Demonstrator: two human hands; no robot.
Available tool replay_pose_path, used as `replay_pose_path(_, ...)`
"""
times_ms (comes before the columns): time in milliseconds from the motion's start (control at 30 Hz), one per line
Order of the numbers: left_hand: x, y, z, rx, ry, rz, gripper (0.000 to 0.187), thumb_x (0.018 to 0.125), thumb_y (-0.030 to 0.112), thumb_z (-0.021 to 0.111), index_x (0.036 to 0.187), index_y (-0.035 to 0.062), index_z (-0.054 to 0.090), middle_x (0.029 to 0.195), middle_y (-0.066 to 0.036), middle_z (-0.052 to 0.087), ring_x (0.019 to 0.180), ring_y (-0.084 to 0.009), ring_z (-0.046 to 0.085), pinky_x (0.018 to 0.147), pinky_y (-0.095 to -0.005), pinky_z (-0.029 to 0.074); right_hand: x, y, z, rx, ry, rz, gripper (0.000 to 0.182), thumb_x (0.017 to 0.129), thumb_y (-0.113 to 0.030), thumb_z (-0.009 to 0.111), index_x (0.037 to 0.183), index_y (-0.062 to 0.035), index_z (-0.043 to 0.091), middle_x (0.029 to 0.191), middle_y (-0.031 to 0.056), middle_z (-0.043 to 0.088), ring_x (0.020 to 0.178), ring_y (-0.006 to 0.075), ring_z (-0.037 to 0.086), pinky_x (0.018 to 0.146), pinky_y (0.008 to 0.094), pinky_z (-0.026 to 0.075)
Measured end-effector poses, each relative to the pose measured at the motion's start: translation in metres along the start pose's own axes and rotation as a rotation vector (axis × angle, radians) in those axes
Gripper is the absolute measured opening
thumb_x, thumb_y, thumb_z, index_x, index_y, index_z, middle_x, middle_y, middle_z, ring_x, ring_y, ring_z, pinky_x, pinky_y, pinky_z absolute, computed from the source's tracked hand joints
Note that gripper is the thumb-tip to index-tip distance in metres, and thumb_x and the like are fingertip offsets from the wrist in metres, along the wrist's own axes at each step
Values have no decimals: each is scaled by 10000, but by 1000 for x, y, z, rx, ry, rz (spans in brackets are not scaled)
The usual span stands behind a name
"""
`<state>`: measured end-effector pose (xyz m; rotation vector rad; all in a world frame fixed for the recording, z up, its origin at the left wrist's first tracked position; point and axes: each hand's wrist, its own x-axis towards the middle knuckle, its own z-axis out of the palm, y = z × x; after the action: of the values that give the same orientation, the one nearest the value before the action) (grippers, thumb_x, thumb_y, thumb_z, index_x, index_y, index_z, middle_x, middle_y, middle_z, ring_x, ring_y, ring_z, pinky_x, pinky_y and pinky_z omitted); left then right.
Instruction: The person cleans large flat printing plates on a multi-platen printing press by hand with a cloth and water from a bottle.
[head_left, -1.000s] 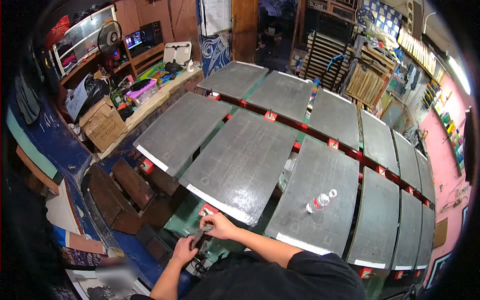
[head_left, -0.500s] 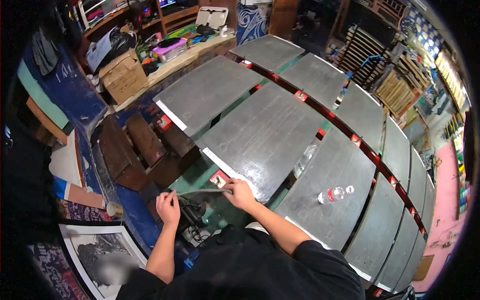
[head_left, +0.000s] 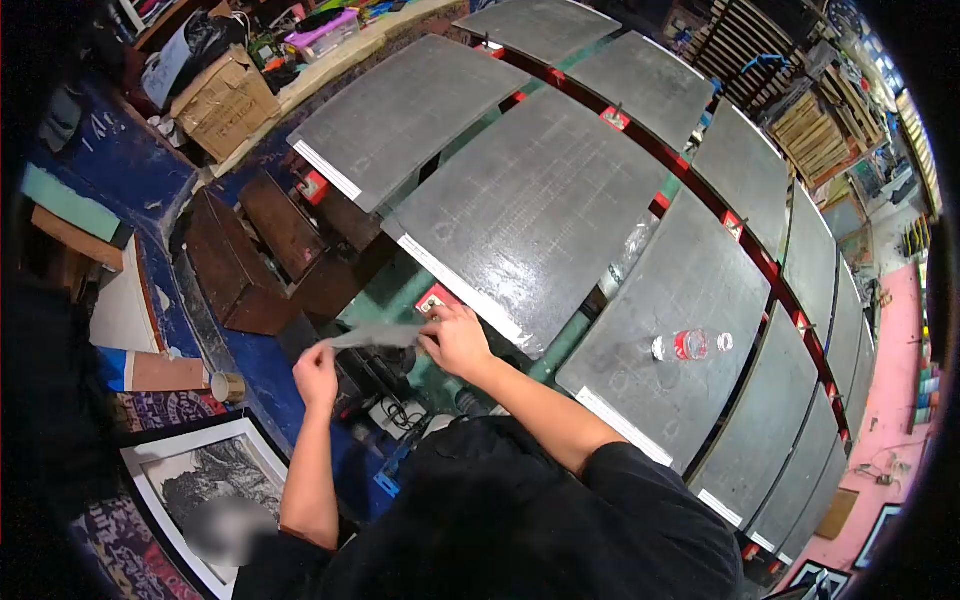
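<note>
A thin, translucent strip of tape [head_left: 376, 336] stretches between my two hands, slightly bowed. Its left end is pinched in the closed fingers of my left hand [head_left: 316, 376]. The other end is held by my right hand [head_left: 458, 342], close to the front edge of a flat grey panel [head_left: 530, 200]. Along that edge runs a white strip [head_left: 465, 290] with small marks on it. Just beyond my right fingers sits a red bracket [head_left: 434, 299] with a metal fitting.
More grey panels stand in rows, with red rails between them. A clear bottle with a red label [head_left: 690, 345] lies on the panel to the right. Brown wooden boxes [head_left: 235, 265] and a cardboard box [head_left: 225, 103] are at left. A framed picture [head_left: 170, 450] leans at lower left.
My view has tipped downward. My hands have kept hold of the strip, which has turned to show more of its flat face. My left hand is a little lower relative to my right.
</note>
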<state>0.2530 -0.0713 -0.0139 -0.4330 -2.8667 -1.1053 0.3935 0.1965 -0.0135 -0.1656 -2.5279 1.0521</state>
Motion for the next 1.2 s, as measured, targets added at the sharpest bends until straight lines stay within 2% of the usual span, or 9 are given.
replay_pose_path(233,-18,34,-1,129,-11,-34,202,920,173,696,1017,9,764,812,-185,692,771,-351,684,736,-413,526,-5,17,-1,-74,-137,224,90,769,-150,767,836,-120,715,954,66,677,948,321,654,868,440,522)
replay_pose_path(367,-31,-55,34,125,-304,-112,192,926,154,700,1063,41,774,808,-168,629,764,-326,655,712,-409,512,-23,14,-5,62,-125,168,86,783,-162,768,777,-106,703,931,80,674,970,325,654,857,445,526)
replay_pose_path(433,-33,33,17,181,-72,82,167,923,142,705,1029,31,769,835,-168,618,759,-337,637,719,-414,515,-25,23,0,77,-114,152,67,779,-157,775,794,-118,722,937,62,693,951,307,664,831,434,541)
replay_pose_path(700,-46,6,14,198,-195,-69,123,896,109,708,990,36,738,959,-127,609,887,-324,635,804,-409,517,-11,34,-4,142,-194,136,158,856,-284,795,821,-135,755,810,33,701,810,291,664,803,430,533)
replay_pose_path(767,-26,21,17,303,-22,332,133,893,100,699,994,27,745,1008,-139,603,890,-322,634,812,-408,517,-3,39,-5,63,-165,45,189,858,-311,791,809,-132,755,817,33,694,842,271,661,806,423,531)
replay_pose_path(833,-19,34,16,205,-112,-109,222,899,106,707,1098,47,785,996,-129,587,865,-317,602,811,-431,505,6,29,-8,204,10,-80,189,885,-299,767,797,-135,740,886,29,656,919,256,637,822,396,527)
replay_pose_path(933,-18,-26,20,277,-268,-12,257,911,115,704,1148,69,792,922,-115,566,836,-309,587,778,-425,499,5,39,6,31,-214,-69,192,894,-300,763,814,-129,725,919,40,615,913,256,623,815,383,529)
replay_pose_path(1000,-6,23,16,343,-46,189,252,932,139,697,1156,71,790,885,-119,573,833,-318,605,760,-415,503,10,39,6,79,-206,-111,180,885,-284,764,828,-121,713,944,51,593,930,254,617,820,377,534)
replay_pose_path(1200,6,3,25,297,-120,-47,204,953,117,667,1107,39,776,904,-125,589,840,-332,620,794,-413,510,26,51,16,190,-372,114,285,990,-348,661,868,-92,688,886,110,688,828,367,702,698,477,564)
